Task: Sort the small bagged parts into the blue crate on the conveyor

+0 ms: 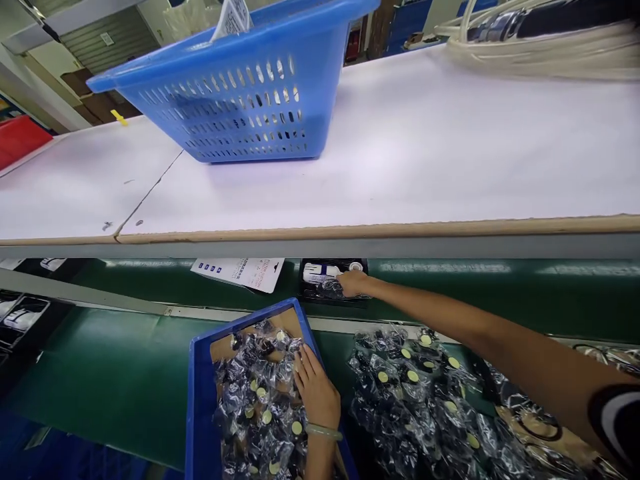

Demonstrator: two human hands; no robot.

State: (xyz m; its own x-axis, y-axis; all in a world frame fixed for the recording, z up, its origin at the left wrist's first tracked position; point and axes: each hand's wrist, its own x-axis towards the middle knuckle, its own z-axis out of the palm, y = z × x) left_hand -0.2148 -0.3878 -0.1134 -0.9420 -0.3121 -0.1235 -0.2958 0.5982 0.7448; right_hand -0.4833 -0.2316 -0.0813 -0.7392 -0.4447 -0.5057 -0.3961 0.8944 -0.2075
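Note:
My right hand (pixel 353 283) reaches far forward onto a black tray (pixel 308 292) lying on the green conveyor belt (pixel 125 373). Its fingers press a clear-bagged black part down in the tray, next to a white item (pixel 320 272). My left hand (pixel 316 393), with a pale green bangle on the wrist, rests palm down on a heap of bagged black parts (pixel 255 407) inside a blue bin (pixel 200 400). The fingers lie flat on the bags; whether they grip one I cannot tell.
A second loose heap of bagged parts (pixel 425 393) lies right of the bin. A printed leaflet (pixel 240 272) lies left of the tray. Above, a white shelf (pixel 450 167) carries a blue basket (pixel 240 93) and cables (pixel 540 40). More black trays (pixel 20 313) sit far left.

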